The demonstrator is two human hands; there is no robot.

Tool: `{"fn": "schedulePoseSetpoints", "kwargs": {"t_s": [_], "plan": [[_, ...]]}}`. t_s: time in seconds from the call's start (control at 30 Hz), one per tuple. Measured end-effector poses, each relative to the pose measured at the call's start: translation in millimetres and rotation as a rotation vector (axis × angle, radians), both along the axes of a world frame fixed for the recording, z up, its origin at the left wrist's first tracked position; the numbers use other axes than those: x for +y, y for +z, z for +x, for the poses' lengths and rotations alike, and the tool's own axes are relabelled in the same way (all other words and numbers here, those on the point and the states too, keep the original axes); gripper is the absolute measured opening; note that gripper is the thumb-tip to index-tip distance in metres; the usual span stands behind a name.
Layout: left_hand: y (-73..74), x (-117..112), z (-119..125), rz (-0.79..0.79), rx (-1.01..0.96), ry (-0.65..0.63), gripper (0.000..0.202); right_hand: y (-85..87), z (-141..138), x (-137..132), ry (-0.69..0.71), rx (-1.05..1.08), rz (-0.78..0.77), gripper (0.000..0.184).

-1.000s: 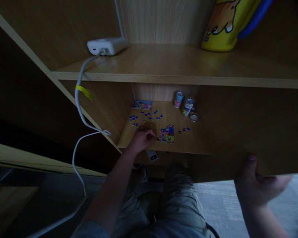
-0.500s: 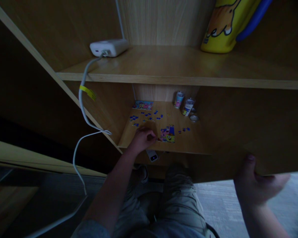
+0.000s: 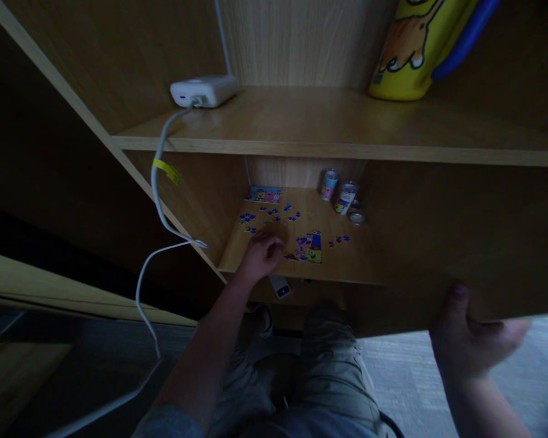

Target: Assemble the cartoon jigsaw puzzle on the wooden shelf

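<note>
My left hand [image 3: 262,252] hovers over the lower shelf with its fingers loosely curled and slightly apart, and I see nothing between them. Just right of it lies a partly joined jigsaw puzzle [image 3: 309,248] with a yellow cartoon figure and a blue corner. Loose blue-backed puzzle pieces [image 3: 247,217] are scattered behind the hand, and a few more pieces [image 3: 339,239] lie right of the puzzle. A small picture card [image 3: 263,194] rests at the back left. At the lower right, my right hand [image 3: 472,337] grips the edge of a brown wooden panel [image 3: 447,243], thumb on the near face.
Two small printed cans [image 3: 329,184] [image 3: 346,198] stand at the back right, beside a round metal lid [image 3: 357,218]. Above, the upper shelf [image 3: 301,118] holds a white charger [image 3: 204,91] with a hanging cable [image 3: 154,182] and a yellow jug [image 3: 399,67]. A pale device [image 3: 281,287] sits below.
My left hand has drawn slightly back to the left, away from the puzzle's lower left corner, and let go of a piece that now lies there. My right hand stays on the panel.
</note>
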State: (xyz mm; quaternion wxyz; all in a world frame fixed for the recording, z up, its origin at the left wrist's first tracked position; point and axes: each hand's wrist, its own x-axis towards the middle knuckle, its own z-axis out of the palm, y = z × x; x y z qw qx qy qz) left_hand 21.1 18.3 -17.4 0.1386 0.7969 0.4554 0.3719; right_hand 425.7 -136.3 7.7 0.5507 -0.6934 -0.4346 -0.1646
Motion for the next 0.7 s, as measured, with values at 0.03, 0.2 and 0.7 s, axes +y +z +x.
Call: {"fn": "schedulePoseSetpoints", "kwargs": {"t_s": [0.03,0.2,0.7], "plan": [[0.0,-0.3,-0.5,0.001,0.003,0.002,0.018,-0.7,0.8,0.2,-0.028,-0.049,0.025,0.065],[2.3,-1.7,-0.6,-0.019,0.032,-0.013,0.019,-2.4,3.8,2.3,-0.036,-0.13,0.09,0.068],[4.4,-0.7,3.7,-0.042,0.149,-0.035,0.019,0.6,1.2,2.8,-0.036,-0.055,0.038,0.071]]}}
